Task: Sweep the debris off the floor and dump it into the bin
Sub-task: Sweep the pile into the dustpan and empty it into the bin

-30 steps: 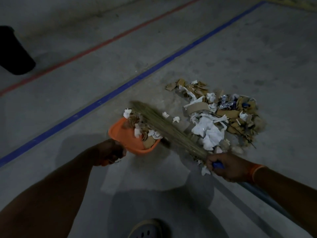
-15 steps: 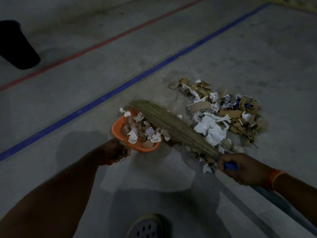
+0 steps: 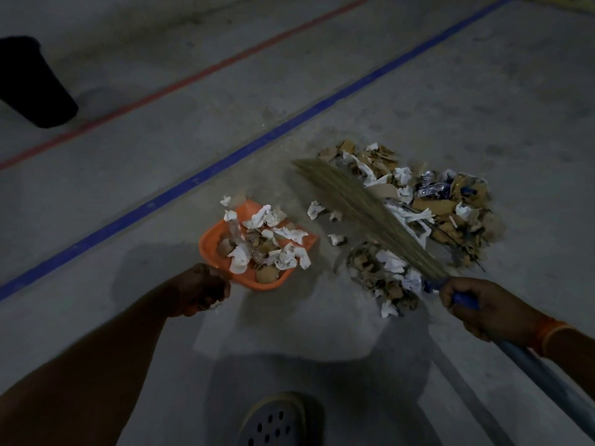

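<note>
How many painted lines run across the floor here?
2. A blue line runs diagonally just beyond the orange dustpan. A red line runs roughly parallel farther off, passing near the black bin. Any others would be outside the view.

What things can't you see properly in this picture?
All in the head view:
- Dustpan handle: hidden inside the left hand.
- Black bin: cut off by the left edge, so its opening does not show.
- Broom handle: partly covered by the right hand and cut off at the bottom right corner.
- Shoe: cut off by the bottom edge.
- Small debris pieces: too dark to identify.
</note>
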`<state>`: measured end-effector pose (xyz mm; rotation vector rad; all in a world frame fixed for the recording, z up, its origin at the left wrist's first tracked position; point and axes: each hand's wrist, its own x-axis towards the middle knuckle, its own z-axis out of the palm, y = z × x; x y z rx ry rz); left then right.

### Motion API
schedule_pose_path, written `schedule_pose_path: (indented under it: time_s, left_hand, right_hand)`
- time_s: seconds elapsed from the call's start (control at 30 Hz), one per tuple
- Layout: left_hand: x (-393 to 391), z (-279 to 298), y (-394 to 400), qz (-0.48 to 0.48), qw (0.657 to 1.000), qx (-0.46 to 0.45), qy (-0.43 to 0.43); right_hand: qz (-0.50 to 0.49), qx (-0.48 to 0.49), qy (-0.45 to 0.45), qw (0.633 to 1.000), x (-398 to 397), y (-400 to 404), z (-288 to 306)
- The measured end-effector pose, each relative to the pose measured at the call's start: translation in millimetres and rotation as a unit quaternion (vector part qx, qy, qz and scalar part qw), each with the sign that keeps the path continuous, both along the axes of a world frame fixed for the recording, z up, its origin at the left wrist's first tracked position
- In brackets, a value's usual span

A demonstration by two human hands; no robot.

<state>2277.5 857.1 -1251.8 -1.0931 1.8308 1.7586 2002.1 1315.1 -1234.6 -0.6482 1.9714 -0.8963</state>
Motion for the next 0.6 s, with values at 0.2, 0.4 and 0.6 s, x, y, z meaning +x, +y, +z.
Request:
schedule_pose_path:
  time_s: [0.2,0.4,0.6]
  left_hand:
    - [38,-1,-6,0.004,0.999,0.051,0.017]
    - [46,-13,-9,-0.017,0.998,0.044,-0.035]
    - [15,-11,-2,-0.060,0.997,0.033,-0.038]
  right_hand:
    - [-0.015,0.026,0.011,1.000,-6,16,-15]
    - [0.002,0.065,-0.034,0.997,1,6,-24]
    - [0.033,0.062,-0.051,0.996,15,-5,-22]
